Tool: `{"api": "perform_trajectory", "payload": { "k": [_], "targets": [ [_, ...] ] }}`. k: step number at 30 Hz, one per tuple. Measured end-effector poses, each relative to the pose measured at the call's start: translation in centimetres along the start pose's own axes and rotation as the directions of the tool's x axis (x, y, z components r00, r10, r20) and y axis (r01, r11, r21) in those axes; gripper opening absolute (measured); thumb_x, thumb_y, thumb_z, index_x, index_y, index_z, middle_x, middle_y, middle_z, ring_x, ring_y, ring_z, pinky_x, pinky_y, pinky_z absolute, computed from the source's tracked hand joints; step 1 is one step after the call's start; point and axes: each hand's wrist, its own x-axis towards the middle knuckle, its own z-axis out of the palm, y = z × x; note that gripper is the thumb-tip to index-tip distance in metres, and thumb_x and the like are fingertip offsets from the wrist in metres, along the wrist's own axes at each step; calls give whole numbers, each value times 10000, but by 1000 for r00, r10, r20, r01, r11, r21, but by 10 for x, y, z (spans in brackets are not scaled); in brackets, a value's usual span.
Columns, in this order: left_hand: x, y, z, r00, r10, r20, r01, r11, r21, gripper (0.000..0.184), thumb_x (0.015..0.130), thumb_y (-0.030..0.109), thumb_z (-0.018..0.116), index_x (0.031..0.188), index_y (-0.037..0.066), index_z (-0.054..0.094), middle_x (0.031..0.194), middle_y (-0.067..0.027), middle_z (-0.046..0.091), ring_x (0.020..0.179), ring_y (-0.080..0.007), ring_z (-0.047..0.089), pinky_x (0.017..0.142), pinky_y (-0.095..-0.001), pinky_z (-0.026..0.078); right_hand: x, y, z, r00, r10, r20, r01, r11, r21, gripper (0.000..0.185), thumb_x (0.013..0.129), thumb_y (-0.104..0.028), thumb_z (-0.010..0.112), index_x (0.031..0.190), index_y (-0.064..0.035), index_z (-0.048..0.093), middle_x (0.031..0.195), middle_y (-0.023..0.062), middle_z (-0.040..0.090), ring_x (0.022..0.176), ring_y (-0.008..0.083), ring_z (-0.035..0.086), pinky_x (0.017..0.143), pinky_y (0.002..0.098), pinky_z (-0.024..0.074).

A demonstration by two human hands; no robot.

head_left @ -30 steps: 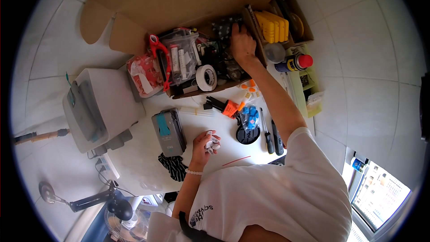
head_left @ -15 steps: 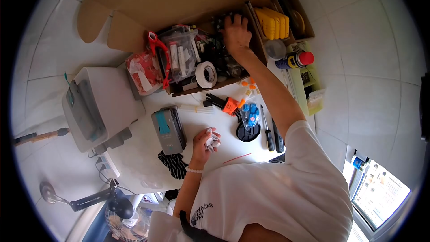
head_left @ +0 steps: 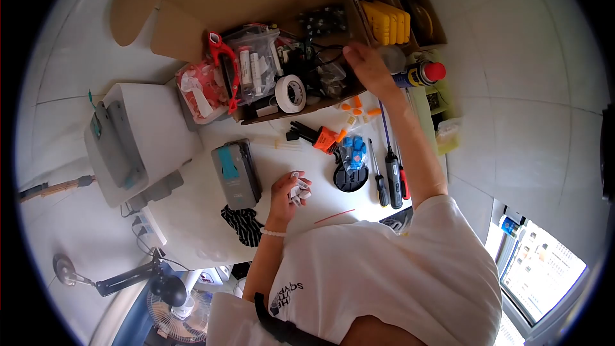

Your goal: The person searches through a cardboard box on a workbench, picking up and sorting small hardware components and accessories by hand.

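My left hand (head_left: 286, 196) is closed around several small white pieces (head_left: 299, 191) above the white table (head_left: 301, 218). Beside it lie a grey case with a teal strap (head_left: 234, 176) and a black-and-white striped cloth (head_left: 241, 224). My right hand (head_left: 368, 67) is at the right side of a cardboard box (head_left: 291, 117), its fingers curled together and their undersides hidden. A loop of black cable (head_left: 328, 57) is close to its fingertips; whether they touch is unclear. Inside the box are red-handled scissors (head_left: 225, 67), a white tape roll (head_left: 290, 93) and plastic bags.
Yellow cases (head_left: 386, 22) and a spray can with a red cap (head_left: 423, 74) stand at the right. On the table are screwdrivers (head_left: 378, 179), a blue bagged item (head_left: 353, 152), a black round lid (head_left: 350, 178) and orange pieces (head_left: 349, 106). A desk lamp (head_left: 144, 275) is lower left.
My right hand has moved out from deep in the box, right and towards me, uncovering dark contents and the cable loop. My left hand still holds the white pieces. The view has shifted slightly.
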Motion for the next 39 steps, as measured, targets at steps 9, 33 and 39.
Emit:
{"api": "perform_trajectory", "payload": {
  "k": [9, 33, 39],
  "targets": [
    [-1, 5, 5, 999, -38, -22, 37, 999, -30, 272, 883, 195, 513, 1039, -24, 557, 829, -153, 629, 630, -191, 611, 419, -258, 452, 8, 18, 60, 994, -60, 96, 78, 978, -195, 831, 794, -552, 536, 1311, 51, 292, 1267, 297, 384, 1137, 431, 426, 908, 440, 413],
    [-1, 1, 6, 1000, 12, 1, -12, 997, 73, 307, 904, 233, 465, 1057, -26, 530, 843, -158, 612, 640, -203, 595, 434, -260, 432, -11, -12, 89, 966, -111, -234, 47, 964, -263, 750, 811, -205, 579, 1375, 22, 141, 1153, 307, 474, 1005, 441, 504, 872, 465, 419],
    [-3, 2, 7, 1000, 12, -9, -12, 1000, 26, 279, 889, 208, 511, 1037, -25, 549, 825, -149, 625, 636, -189, 615, 426, -252, 450, -11, 3, 48, 999, 32, -26, -41, 895, -445, 304, 778, -149, 593, 1000, 59, 592, 950, 208, 583, 807, 371, 600, 688, 379, 522]
  ]
}}
